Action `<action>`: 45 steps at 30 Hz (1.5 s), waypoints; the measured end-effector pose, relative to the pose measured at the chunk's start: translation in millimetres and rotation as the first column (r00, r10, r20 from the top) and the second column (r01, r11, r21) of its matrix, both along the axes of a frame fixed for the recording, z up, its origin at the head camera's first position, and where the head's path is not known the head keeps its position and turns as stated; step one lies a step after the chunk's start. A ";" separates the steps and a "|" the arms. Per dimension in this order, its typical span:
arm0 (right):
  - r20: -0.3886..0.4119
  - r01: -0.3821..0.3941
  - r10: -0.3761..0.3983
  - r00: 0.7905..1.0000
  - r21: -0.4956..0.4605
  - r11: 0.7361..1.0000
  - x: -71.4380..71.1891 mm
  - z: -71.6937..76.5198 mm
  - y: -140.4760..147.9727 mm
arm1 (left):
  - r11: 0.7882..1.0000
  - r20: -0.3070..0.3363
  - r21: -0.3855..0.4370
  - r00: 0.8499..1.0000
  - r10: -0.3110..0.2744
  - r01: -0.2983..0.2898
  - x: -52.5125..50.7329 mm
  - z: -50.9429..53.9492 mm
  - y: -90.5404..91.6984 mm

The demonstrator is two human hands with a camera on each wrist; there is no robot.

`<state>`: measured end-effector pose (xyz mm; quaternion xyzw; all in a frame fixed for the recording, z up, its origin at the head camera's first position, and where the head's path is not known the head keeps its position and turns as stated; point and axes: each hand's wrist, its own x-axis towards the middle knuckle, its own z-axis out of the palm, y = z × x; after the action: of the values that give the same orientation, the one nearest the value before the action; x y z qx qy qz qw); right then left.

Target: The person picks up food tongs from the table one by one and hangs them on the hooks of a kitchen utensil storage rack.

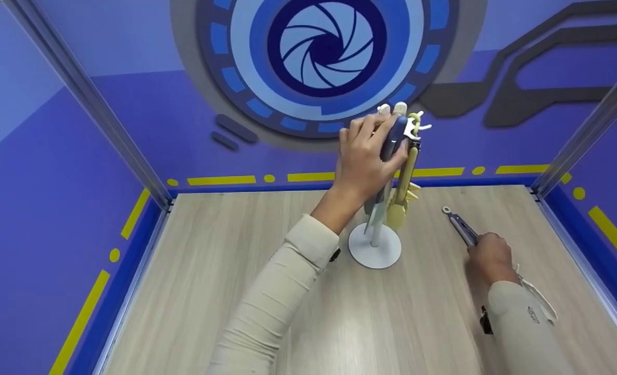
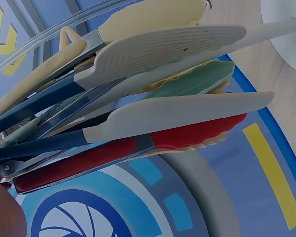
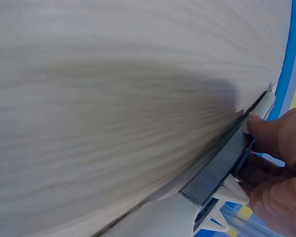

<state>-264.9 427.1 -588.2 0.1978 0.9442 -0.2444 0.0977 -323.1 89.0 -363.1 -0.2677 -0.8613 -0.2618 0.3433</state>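
Note:
A white stand (image 1: 360, 253) with a round base and hooks at its top carries several tongs. My left hand (image 1: 366, 153) is up at the hooks and grips dark blue-handled tongs (image 1: 400, 128) with grey tips (image 2: 177, 116). Around them hang red tongs (image 2: 74, 165), cream-yellow tongs (image 2: 153, 19) and green-tipped tongs (image 2: 192, 81). Low over the table's right side, my right hand (image 1: 492, 255) holds another pair of tongs (image 1: 463, 229), with metal arms and a pale ring at the end. Their whitish toothed tips (image 3: 153, 219) show in the right wrist view; the hand covers them in the head view.
The wood-grain table (image 1: 209, 286) is bounded by a blue patterned back wall (image 1: 131, 120) and side walls. Metal posts (image 1: 92, 99) stand at the back corners. The stand is near the middle of the table's back part.

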 end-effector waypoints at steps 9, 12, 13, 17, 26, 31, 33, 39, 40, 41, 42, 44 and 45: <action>-0.113 -0.045 0.053 0.992 0.072 0.996 4.1 0.6 3.4 | 1.000 -0.012 -0.001 1.000 0.012 -0.012 0.4 0.4 1.3; -0.123 -0.047 0.057 0.991 0.077 0.996 4.5 -0.3 3.1 | 1.000 -0.007 -0.004 1.000 0.013 -0.013 0.8 0.1 1.7; -0.121 -0.041 0.049 0.991 0.069 0.997 4.4 -0.5 2.6 | 1.000 -0.006 -0.005 1.000 0.014 -0.014 0.5 -0.1 1.8; -0.117 -0.030 0.036 0.992 0.054 0.998 1.8 -1.3 1.6 | 1.000 -0.005 -0.007 1.000 0.019 -0.019 -0.1 -0.6 1.6; -0.067 -0.037 0.037 0.997 0.002 0.999 -0.9 -2.8 2.8 | 1.000 -0.016 -0.009 1.000 0.020 -0.020 -0.8 -1.2 0.8; -0.091 -0.052 0.053 0.994 0.014 0.999 0.9 -3.6 4.6 | 1.000 -0.013 -0.016 1.000 0.019 -0.019 -0.6 -0.2 0.8; -0.113 -0.065 0.067 0.991 0.025 0.998 2.2 -4.2 5.0 | 1.000 -0.010 -0.017 1.000 0.020 -0.020 -0.8 -0.2 1.1; -0.187 -0.051 0.060 0.980 0.054 0.997 9.4 -2.6 -1.5 | 1.000 -0.015 -0.014 1.000 0.019 -0.019 -1.4 -0.2 1.9; -0.207 -0.050 0.061 0.976 0.058 0.997 11.2 -1.9 -3.4 | 1.000 -0.019 -0.013 1.000 0.021 -0.021 -1.6 -0.1 2.0; -0.226 -0.049 0.062 0.972 0.061 0.997 12.9 -1.3 -5.4 | 1.000 -0.022 -0.012 1.000 0.021 -0.022 -1.7 0.0 2.0; -0.253 -0.053 0.069 0.965 0.070 0.996 14.5 -0.7 -7.1 | 1.000 -0.025 -0.011 0.999 0.022 -0.022 -1.8 0.1 2.1; -0.311 -0.067 0.090 0.946 0.084 0.994 17.1 0.4 -10.2 | 1.000 -0.026 -0.009 0.999 0.023 -0.023 -1.7 -0.1 1.7; -0.336 -0.072 0.096 0.937 0.083 0.994 18.4 1.2 -11.6 | 1.000 -0.026 -0.009 0.999 0.023 -0.023 -1.5 -0.1 1.6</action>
<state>-246.4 415.5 -587.0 0.1155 0.9624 -0.2377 -0.0631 -324.6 90.6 -363.2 -0.2625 -0.8611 -0.2504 0.3561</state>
